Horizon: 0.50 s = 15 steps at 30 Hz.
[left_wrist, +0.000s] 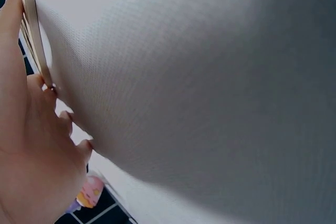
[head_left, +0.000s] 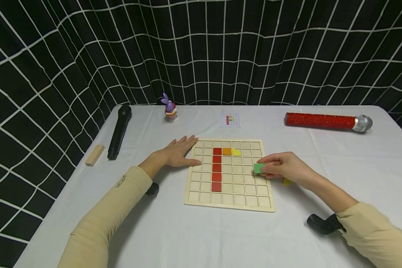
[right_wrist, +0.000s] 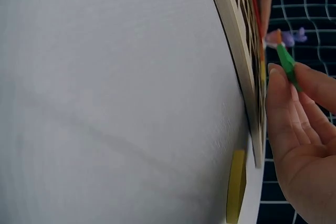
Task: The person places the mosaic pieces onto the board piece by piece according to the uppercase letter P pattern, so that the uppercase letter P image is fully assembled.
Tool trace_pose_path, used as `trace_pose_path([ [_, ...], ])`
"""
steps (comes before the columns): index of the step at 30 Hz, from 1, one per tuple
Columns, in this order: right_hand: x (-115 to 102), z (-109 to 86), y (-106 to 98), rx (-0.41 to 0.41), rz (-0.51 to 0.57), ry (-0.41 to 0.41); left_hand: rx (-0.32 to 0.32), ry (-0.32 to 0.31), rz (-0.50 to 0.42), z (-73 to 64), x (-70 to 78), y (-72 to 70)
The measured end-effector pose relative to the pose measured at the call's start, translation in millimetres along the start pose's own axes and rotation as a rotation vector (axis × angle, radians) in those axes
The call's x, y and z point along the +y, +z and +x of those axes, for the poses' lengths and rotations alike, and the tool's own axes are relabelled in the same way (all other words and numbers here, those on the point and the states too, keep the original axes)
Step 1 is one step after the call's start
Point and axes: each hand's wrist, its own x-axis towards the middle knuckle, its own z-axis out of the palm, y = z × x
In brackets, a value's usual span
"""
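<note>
A wooden grid board (head_left: 233, 208) lies on the white table. A column of several red square tiles (head_left: 216, 168) fills cells in it, with an orange tile (head_left: 227, 151) and a yellow tile with a curved edge (head_left: 236, 152) to the right of the top one. My left hand (head_left: 179, 152) rests flat with spread fingers at the board's left edge, its thumb over the rim. Between thumb and fingers, my right hand (head_left: 284, 168) pinches a green square tile (head_left: 258, 168) above the board's right side. Under that hand lies another yellow piece (right_wrist: 237, 186), partly hidden in the head view.
Behind the board lies a small pattern card (head_left: 230, 120). A purple-topped figurine (head_left: 169, 107), a black microphone (head_left: 119, 132) and a wooden block (head_left: 95, 155) are at the left. A red glitter microphone (head_left: 325, 121) lies at the back right. A gridded black curtain (head_left: 214, 48) hangs behind.
</note>
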Motion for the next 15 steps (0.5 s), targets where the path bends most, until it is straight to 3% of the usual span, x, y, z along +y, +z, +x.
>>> trace_pose_path([
  [6, -2, 4.3, 8, -0.021, 0.059, -0.018, 0.0, -0.001, 0.006, 0.3, -0.2, -0.3],
  [15, -7, 10.5, 17, -0.041, 0.064, -0.03, 0.0, -0.001, 0.0, 0.1, -0.3, 0.0],
])
